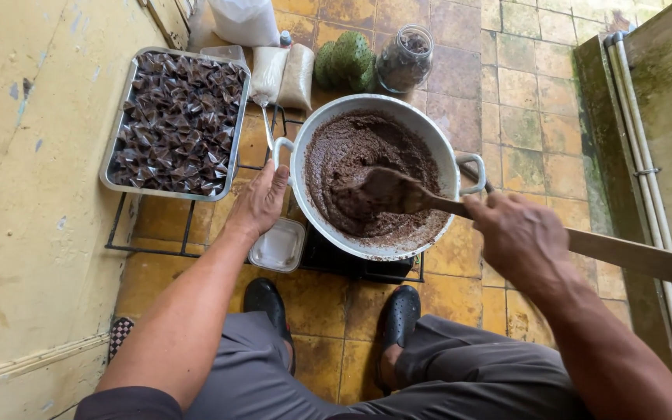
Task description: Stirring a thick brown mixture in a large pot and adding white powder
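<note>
A large white metal pan full of thick brown paste stands on a low black burner frame. My left hand rests against the pan's left rim, beside its handle, fingers apart. My right hand grips the long handle of a wooden paddle, whose paste-coated blade is buried in the brown paste. Below, I see my grey trousers and black shoes.
A metal tray packed with several dark wrapped pieces lies on a wire rack at left. A small clear lidded box sits by the pan. Behind stand white bags, green fruits and a glass jar. Yellow wall left, pipes right.
</note>
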